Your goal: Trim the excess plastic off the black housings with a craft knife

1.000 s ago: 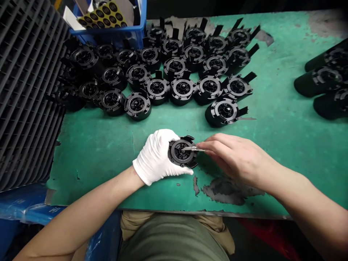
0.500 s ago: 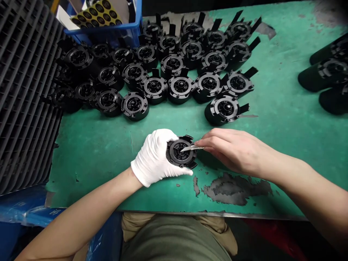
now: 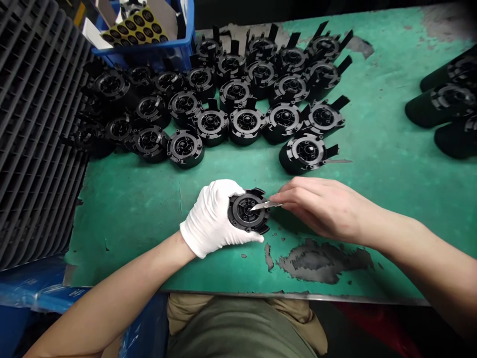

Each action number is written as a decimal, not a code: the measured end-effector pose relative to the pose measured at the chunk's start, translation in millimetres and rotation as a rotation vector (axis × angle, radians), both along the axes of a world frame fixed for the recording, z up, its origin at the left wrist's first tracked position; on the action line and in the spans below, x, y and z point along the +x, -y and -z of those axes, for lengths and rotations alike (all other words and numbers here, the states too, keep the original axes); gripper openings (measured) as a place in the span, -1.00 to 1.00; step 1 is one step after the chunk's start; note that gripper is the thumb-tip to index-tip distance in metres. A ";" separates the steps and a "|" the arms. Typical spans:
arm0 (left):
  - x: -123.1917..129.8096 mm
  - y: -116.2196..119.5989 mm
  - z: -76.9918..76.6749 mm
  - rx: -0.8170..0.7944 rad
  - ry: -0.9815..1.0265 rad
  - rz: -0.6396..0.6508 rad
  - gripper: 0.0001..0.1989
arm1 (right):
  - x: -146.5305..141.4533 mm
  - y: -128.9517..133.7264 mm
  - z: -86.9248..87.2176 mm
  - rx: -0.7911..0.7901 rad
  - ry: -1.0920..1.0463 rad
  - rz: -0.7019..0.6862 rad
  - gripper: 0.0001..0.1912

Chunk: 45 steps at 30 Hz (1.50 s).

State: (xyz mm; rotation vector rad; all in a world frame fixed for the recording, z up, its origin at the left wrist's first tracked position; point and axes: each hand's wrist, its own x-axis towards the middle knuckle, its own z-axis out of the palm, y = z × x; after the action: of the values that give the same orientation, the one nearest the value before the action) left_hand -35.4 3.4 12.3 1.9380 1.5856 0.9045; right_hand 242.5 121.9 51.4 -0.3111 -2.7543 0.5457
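Note:
My left hand (image 3: 214,216), in a white glove, is wrapped round a round black plastic housing (image 3: 238,213) with tabs on its rim and a ringed, ribbed face turned up. Bare, my right hand (image 3: 316,206) pinches a small knife (image 3: 264,204) with a pale, pointed blade. The blade's tip lies over the middle of the housing's face; whether it touches the plastic I cannot tell. The knife's handle is mostly hidden in my fingers.
Several similar black housings (image 3: 246,122) stand in rows beyond my hands, and more (image 3: 447,99) stand at the right. A blue bin (image 3: 149,53) holds a sheet of yellow-black stickers (image 3: 136,27). Grey slatted racks (image 3: 33,124) rise at the left. The green tabletop (image 3: 141,219) has worn patches.
The knife tip has shifted slightly to the right and down on the housing's face. Both hands keep their grip, and the view has tilted a little.

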 end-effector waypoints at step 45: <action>3.3 -1.6 -10.8 -0.081 0.008 -0.021 -0.23 | -0.1 30.2 -8.8 0.020 0.085 0.130 -0.80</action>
State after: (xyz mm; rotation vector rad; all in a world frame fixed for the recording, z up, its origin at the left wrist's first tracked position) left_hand -32.1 5.0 23.1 1.8635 1.6148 0.8425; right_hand 242.4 91.7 60.2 -0.5152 -2.7941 0.4819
